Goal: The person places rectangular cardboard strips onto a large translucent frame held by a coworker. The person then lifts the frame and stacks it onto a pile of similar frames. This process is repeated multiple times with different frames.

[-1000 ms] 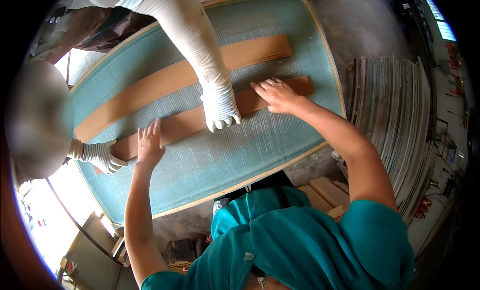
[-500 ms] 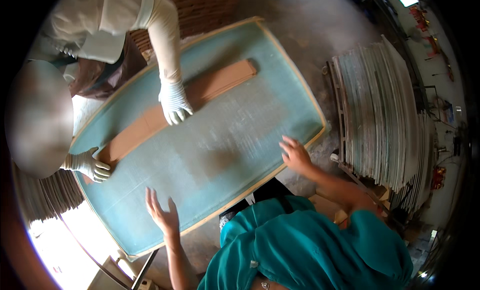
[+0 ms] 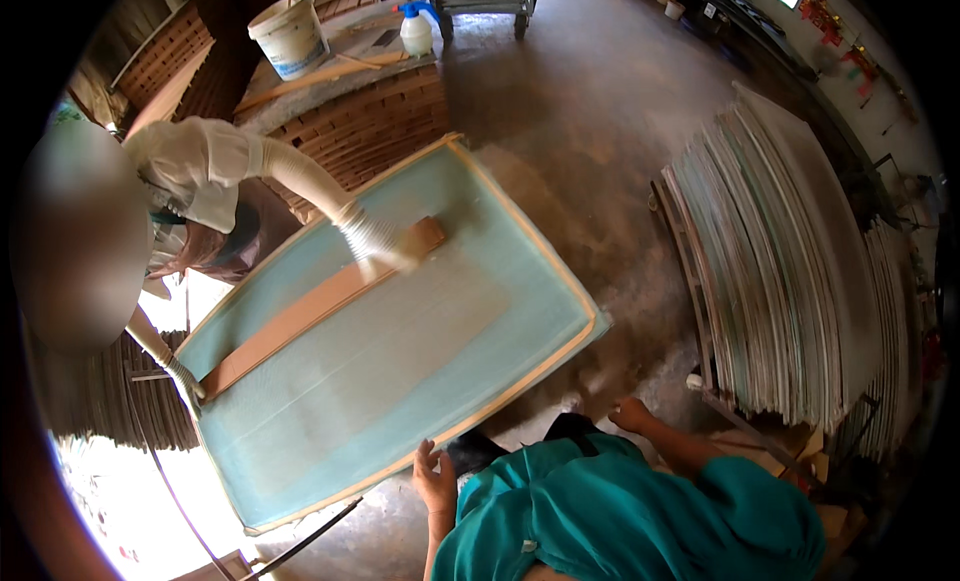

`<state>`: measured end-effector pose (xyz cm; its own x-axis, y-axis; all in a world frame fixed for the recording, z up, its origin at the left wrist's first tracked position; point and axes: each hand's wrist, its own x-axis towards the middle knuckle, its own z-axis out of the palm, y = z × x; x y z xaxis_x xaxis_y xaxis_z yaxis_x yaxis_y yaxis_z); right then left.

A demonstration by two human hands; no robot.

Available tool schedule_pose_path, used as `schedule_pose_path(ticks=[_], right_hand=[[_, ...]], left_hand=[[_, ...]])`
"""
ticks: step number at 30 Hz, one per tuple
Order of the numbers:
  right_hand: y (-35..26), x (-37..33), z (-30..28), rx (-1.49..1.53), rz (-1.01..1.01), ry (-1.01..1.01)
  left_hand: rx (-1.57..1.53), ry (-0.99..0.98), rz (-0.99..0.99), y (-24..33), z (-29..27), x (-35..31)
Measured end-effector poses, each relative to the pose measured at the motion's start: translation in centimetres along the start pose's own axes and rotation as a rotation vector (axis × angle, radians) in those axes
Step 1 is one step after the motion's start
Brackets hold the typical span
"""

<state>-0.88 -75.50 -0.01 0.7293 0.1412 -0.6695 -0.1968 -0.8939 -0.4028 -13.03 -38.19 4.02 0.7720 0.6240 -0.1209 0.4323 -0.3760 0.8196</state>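
Note:
A large pale green mesh panel (image 3: 400,351) with a tan border lies tilted across the view in front of me. My left hand (image 3: 434,476) hovers by its near edge, open, fingers raised and apart, holding nothing. At my right side, apart from the panel, my right hand (image 3: 632,416) has its fingers curled in, with nothing seen in it. A co-worker across the panel wears white ribbed gloves. Their one glove (image 3: 375,243), blurred, is on the far end of a long reddish-brown strip (image 3: 300,331); the other glove (image 3: 186,383) is at its left end.
Many thin panels (image 3: 770,271) stand stacked on a rack at the right. Behind the co-worker are a white bucket (image 3: 288,43), a spray bottle (image 3: 415,36) with a blue top, and stacked brown strips (image 3: 370,116). A dark cart (image 3: 482,3) stands farther back.
Both my hands have drawn back from over the panel toward my body, and the right fingers have curled. The co-worker's far glove has slid along the strip. My view has shifted, showing more background.

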Motion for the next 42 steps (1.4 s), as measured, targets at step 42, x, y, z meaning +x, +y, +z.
schedule_pose_path(ticks=[42], right_hand=[[0.6, 20.9, -8.9, 0.438, -0.070, 0.187]], left_hand=[[-0.239, 0.532, -1.135, -12.2, 7.3, -19.8]])
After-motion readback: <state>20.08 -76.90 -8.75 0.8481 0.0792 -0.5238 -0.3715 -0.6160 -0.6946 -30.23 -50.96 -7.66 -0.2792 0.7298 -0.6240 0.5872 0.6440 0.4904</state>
